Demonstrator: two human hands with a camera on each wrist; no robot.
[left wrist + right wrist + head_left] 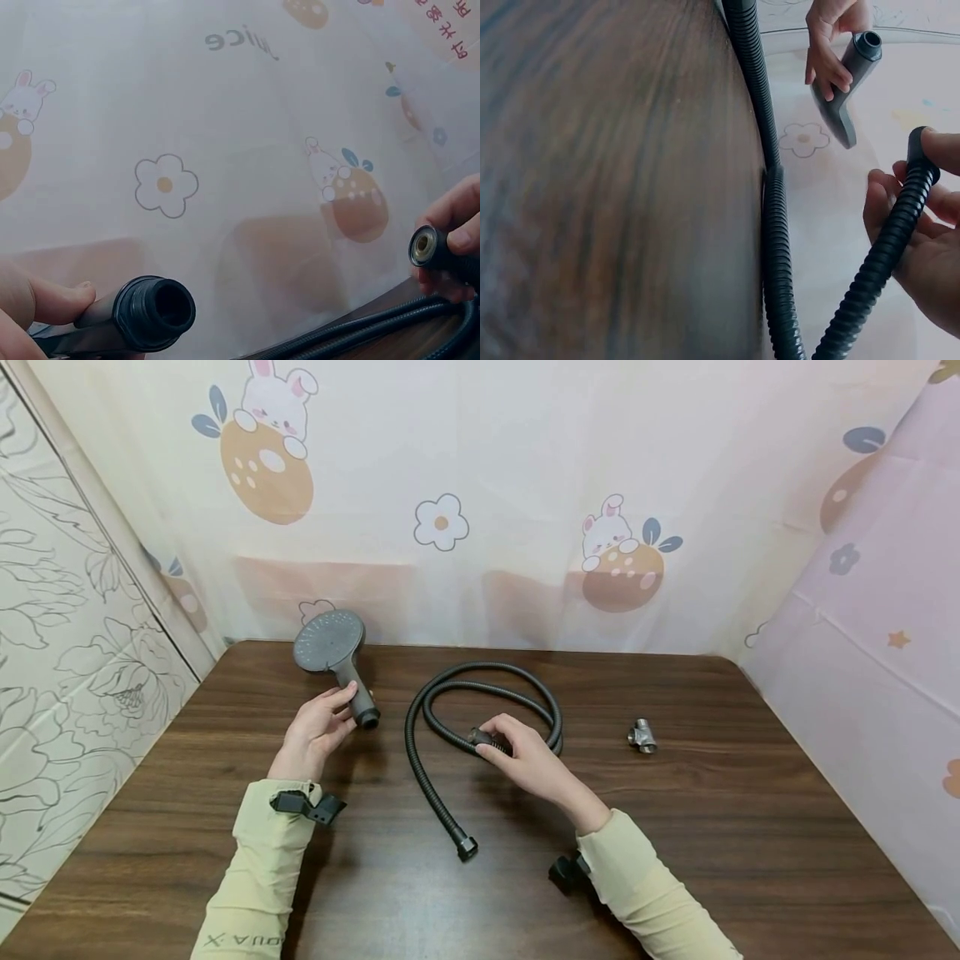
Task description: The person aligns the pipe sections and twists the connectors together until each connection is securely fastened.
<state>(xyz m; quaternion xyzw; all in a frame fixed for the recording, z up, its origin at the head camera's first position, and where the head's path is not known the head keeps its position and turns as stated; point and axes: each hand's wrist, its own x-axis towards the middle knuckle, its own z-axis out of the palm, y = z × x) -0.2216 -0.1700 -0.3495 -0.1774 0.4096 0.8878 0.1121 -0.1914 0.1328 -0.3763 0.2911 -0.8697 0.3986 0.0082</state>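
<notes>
Two hands up over the brown table: L hand has fingers wrapped on the handle of the grey shower head, held clear of the wood. R hand pinches one end of the black hose, rest looped on tabletop btwn them; small metal T-fitting sits apart, far R.

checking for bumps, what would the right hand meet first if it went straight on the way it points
Likely the shower head, held by the left hand. The right hand looks raised above the loops of the hose, though depth is unclear.
</notes>
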